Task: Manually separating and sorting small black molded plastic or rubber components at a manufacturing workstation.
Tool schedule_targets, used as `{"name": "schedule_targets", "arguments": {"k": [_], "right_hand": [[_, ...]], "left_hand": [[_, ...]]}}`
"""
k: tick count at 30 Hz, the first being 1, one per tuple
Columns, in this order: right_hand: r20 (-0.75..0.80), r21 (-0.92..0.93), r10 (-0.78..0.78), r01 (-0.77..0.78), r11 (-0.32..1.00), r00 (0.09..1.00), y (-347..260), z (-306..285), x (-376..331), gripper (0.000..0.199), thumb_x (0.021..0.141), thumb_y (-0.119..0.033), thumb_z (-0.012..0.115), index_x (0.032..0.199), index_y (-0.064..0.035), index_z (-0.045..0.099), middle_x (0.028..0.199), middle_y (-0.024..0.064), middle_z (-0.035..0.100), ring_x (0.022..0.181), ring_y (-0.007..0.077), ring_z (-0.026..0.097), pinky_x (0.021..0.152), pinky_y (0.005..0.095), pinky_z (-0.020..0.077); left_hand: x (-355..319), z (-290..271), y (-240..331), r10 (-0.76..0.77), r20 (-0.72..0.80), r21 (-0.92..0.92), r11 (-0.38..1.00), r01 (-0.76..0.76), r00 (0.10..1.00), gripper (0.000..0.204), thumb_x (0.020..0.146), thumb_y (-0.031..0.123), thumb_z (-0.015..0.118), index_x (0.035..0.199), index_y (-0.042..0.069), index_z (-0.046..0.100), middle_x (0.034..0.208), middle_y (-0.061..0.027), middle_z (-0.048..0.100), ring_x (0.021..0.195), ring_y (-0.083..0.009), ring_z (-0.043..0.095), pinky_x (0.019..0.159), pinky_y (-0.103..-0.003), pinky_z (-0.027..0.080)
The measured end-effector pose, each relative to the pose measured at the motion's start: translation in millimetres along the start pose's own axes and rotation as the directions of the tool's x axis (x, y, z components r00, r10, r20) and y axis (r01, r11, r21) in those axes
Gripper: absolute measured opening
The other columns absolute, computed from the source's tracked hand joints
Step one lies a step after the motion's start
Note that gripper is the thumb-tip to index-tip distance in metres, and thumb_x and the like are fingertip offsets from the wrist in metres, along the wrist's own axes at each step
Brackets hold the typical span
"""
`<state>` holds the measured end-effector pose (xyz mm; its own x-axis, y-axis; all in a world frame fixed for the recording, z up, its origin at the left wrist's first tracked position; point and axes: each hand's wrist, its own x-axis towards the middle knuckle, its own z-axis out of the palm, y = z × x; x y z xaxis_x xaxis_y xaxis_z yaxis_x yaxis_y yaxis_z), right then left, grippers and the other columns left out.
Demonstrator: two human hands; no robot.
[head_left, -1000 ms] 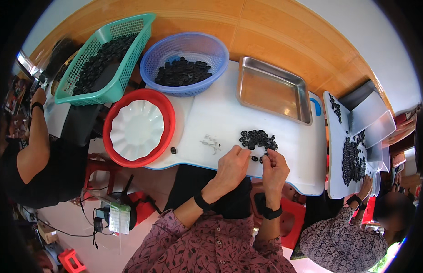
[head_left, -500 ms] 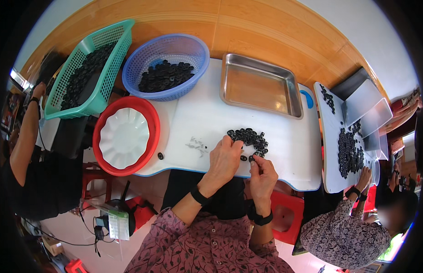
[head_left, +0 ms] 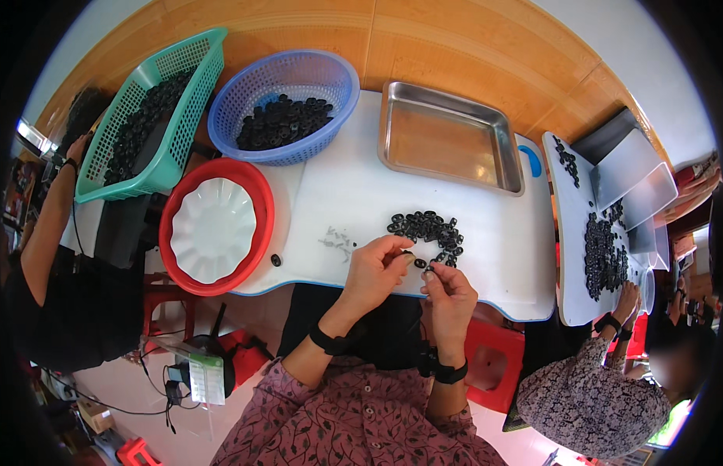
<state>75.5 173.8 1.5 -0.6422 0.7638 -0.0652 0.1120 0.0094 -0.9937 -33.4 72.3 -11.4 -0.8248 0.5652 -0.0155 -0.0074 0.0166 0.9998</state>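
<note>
My left hand (head_left: 374,273) is closed in a pinch, its thumb and forefinger at the left of a pile of small black oval parts (head_left: 431,226). Whatever lies between its fingertips is too small to make out. Close on its right, my right hand (head_left: 450,297) pinches a small black part, mostly covered by the fingertips. One loose black oval part (head_left: 419,263) lies on the white table (head_left: 322,198) between the two hands. Left of the pile, tiny grey slivers (head_left: 337,240) are scattered.
A steel tray (head_left: 451,140) stands at the back. Leftward are a blue basket (head_left: 342,93) and a green basket (head_left: 155,175) of black parts, and a white fluted bowl (head_left: 214,229) in a red basin (head_left: 266,202). Co-workers sit on both sides; the right one's hand (head_left: 627,301) touches another parts pile.
My left hand has drawn back slightly from the pile and turned, its thumb and forefinger now showing toward the right hand. My right hand stays nearly in place. The view has shifted slightly.
</note>
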Motion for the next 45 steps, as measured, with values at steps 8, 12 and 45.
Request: {"name": "schedule_targets", "arguments": {"k": [8, 12, 45], "right_hand": [[0.107, 0.291, 0.104, -0.131, 0.948, 0.989, -7.1, 9.1, -4.5, 0.015, 0.087, -0.001, 0.063, 0.101, 0.0016, 0.064, 0.085, 0.0075, 0.068, 0.063, 0.0084, 0.059, 0.054, 0.017, 0.0421], [0.088, 0.288, 0.088, -0.11, 0.951, 0.992, -9.6, 14.5, -5.6, 0.015, 0.087, 0.0, 0.063, 0.101, 0.0018, 0.064, 0.086, 0.0076, 0.068, 0.064, 0.0078, 0.059, 0.054, 0.0167, 0.0415], [0.344, 0.072, 0.173, -0.21, 0.975, 0.923, -25.2, 31.8, -11.1, 0.015, 0.089, -0.014, 0.064, 0.091, 0.0014, 0.064, 0.076, 0.0014, 0.062, 0.06, 0.0043, 0.052, 0.052, 0.0172, 0.0389]], "left_hand": [[-9.5, -15.2, 9.3, -0.116, 0.2, -0.469, 0.86, 0.199, 0.973, 0.029, 0.086, -0.006, 0.061, 0.115, -0.004, 0.06, 0.091, -0.0072, 0.062, 0.079, -0.0139, 0.065, 0.073, -0.025, 0.058], [-14.1, -18.6, 8.2, -0.088, 0.179, -0.49, 0.856, 0.167, 0.98, 0.029, 0.086, -0.006, 0.061, 0.114, -0.004, 0.06, 0.092, -0.0068, 0.061, 0.079, -0.0147, 0.066, 0.073, -0.026, 0.058], [-41.1, -42.5, 2.0, -0.058, 0.13, -0.433, 0.895, 0.109, 0.99, 0.03, 0.083, -0.006, 0.065, 0.111, -0.001, 0.058, 0.096, -0.0055, 0.065, 0.081, -0.009, 0.063, 0.07, -0.023, 0.054]]}}
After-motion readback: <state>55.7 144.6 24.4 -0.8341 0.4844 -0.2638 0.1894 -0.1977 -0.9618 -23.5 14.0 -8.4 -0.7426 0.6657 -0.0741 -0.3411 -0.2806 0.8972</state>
